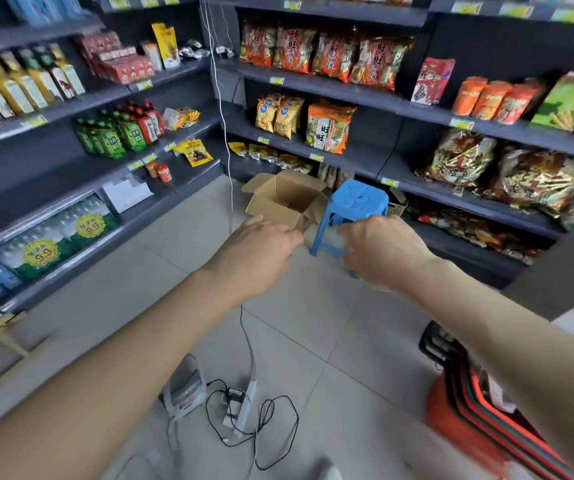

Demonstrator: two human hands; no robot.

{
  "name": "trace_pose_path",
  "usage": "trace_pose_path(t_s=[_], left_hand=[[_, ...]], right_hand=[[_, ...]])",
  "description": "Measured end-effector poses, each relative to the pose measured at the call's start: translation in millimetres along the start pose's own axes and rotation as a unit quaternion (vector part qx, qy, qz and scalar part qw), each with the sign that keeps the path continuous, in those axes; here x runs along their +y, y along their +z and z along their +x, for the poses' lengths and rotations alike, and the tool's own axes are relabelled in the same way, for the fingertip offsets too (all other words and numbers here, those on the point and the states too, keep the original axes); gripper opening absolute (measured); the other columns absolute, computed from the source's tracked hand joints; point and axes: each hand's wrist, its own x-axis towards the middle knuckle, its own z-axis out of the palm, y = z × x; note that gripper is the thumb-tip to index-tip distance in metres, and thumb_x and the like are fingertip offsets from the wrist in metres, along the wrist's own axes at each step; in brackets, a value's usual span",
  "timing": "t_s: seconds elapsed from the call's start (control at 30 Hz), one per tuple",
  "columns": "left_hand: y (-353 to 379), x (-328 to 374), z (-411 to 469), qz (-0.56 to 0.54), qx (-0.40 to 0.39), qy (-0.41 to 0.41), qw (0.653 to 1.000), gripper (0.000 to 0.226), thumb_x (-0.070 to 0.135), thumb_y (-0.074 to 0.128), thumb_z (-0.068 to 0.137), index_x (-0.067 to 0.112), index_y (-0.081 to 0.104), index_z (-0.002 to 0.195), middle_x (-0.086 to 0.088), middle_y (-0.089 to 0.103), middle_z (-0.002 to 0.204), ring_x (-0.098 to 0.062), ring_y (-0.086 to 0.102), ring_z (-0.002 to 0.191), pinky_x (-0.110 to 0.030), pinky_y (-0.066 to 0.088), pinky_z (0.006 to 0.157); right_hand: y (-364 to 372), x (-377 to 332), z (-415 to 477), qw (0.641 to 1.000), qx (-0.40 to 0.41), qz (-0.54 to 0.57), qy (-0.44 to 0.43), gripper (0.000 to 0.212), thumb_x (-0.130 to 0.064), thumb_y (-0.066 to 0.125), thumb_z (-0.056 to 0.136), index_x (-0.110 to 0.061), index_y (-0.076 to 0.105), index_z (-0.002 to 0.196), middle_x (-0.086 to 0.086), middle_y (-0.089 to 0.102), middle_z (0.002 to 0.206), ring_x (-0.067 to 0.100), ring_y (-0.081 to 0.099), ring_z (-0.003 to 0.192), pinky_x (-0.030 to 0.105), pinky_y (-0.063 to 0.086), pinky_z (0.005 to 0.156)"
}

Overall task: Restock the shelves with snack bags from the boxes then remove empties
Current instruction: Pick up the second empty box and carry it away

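- I am counting two bare hands reaching forward over the tiled floor (pixel 161 268): left hand (pixel 261 247) and right hand (pixel 382 247), side by side, near each other.
- Left hand is curling its fingers loosely with nothing visible in it; its fingertips are blurring, so I cannot tell the grip for sure.
- Right hand is showing its back to me; something pale and blurred is sitting at its fingers, and I cannot tell whether it is holding anything.
- One cardboard box (pixel 285 199) is standing open on the floor, far centre, flaps up, just beside the right-hand shelves (pixel 365 157); its inside is mostly hidden by the near wall.
- One blue stool (pixel 351 209) is standing just right of the box, its legs partly covered by the right hand.
- Snack bags (pixel 327 128) are filling the right shelving; several are cut off at the right edge.
- One power strip (pixel 245 407) with tangled cables is lying near centre.
- One red basket stack (pixel 479 410), near right, is running off the frame.
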Motion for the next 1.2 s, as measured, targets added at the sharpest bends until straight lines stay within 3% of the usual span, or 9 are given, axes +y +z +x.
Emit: trace_pose_path(t_s=[0.13, 0.23, 0.4, 0.6, 0.83, 0.93, 1.07, 1.2], left_hand=[[4, -17, 63, -0.019, 0.007, -0.026, 0.999, 0.029, 0.013, 0.049, 0.094, 0.012, 0.058, 0.121, -0.006, 0.063, 0.112, -0.028, 0.057, 0.105, -0.033, 0.033, 0.101], [14, -37, 104, -0.033, 0.016, -0.044, 0.998, 0.027, 0.008, 0.055, 0.090, 0.007, 0.064, 0.115, -0.011, 0.067, 0.102, -0.032, 0.061, 0.096, -0.036, 0.041, 0.094], [37, -74, 192, -0.013, -0.015, -0.064, 0.998, 0.031, 0.015, 0.046, 0.095, 0.013, 0.057, 0.124, -0.005, 0.062, 0.117, -0.025, 0.055, 0.110, -0.031, 0.032, 0.102], [57, -135, 321, -0.013, 0.003, -0.081, 0.997, 0.029, 0.013, 0.042, 0.095, 0.014, 0.056, 0.121, -0.004, 0.060, 0.112, -0.024, 0.055, 0.107, -0.031, 0.034, 0.099], [67, -189, 472, -0.009, -0.014, -0.065, 0.998, 0.028, 0.014, 0.041, 0.097, 0.014, 0.056, 0.120, -0.005, 0.060, 0.110, -0.026, 0.055, 0.105, -0.032, 0.036, 0.096], [85, -213, 531, -0.016, -0.038, -0.086, 0.995, 0.024, 0.011, 0.039, 0.096, 0.011, 0.057, 0.112, -0.007, 0.059, 0.106, -0.028, 0.055, 0.102, -0.034, 0.039, 0.088], [120, -252, 606, -0.024, -0.070, -0.130, 0.989, 0.026, 0.017, 0.036, 0.098, 0.009, 0.057, 0.112, -0.010, 0.059, 0.107, -0.031, 0.055, 0.103, -0.038, 0.045, 0.090], [173, -291, 683, -0.012, -0.091, -0.174, 0.980, 0.024, 0.017, 0.038, 0.097, 0.011, 0.056, 0.112, -0.008, 0.060, 0.110, -0.030, 0.058, 0.101, -0.034, 0.045, 0.086]], right_hand=[[7, 43, 67, 1.000, -0.009, 0.013, -0.013, 0.023, -0.022, 0.043, 0.095, -0.014, 0.054, 0.114, 0.010, 0.062, 0.113, 0.029, 0.057, 0.103, 0.030, 0.032, 0.074], [20, 64, 116, 0.999, -0.016, 0.030, -0.033, 0.028, -0.025, 0.043, 0.096, -0.014, 0.054, 0.120, 0.010, 0.061, 0.118, 0.029, 0.055, 0.108, 0.032, 0.036, 0.078], [41, 104, 204, 0.998, -0.029, 0.040, -0.039, 0.029, -0.024, 0.043, 0.097, -0.015, 0.052, 0.123, 0.011, 0.059, 0.119, 0.030, 0.053, 0.110, 0.031, 0.034, 0.077], [56, 155, 340, 0.997, -0.047, 0.049, -0.025, 0.032, -0.016, 0.046, 0.094, -0.016, 0.054, 0.124, 0.008, 0.060, 0.120, 0.029, 0.056, 0.109, 0.030, 0.037, 0.071], [81, 218, 480, 0.991, -0.080, 0.104, 0.006, 0.014, -0.019, 0.048, 0.092, -0.012, 0.054, 0.103, 0.012, 0.061, 0.109, 0.032, 0.057, 0.096, 0.030, 0.036, 0.064], [96, 239, 540, 0.988, -0.103, 0.113, 0.005, 0.012, -0.023, 0.047, 0.095, -0.013, 0.044, 0.089, 0.013, 0.061, 0.107, 0.030, 0.055, 0.088, 0.030, 0.035, 0.063], [126, 259, 634, 0.986, -0.124, 0.107, -0.017, 0.027, -0.029, 0.043, 0.099, -0.008, 0.054, 0.110, 0.017, 0.059, 0.115, 0.034, 0.058, 0.104, 0.031, 0.036, 0.067], [165, 273, 730, 0.983, -0.141, 0.115, -0.025, 0.037, -0.034, 0.043, 0.099, -0.007, 0.052, 0.122, 0.016, 0.057, 0.121, 0.035, 0.057, 0.111, 0.035, 0.044, 0.078]])
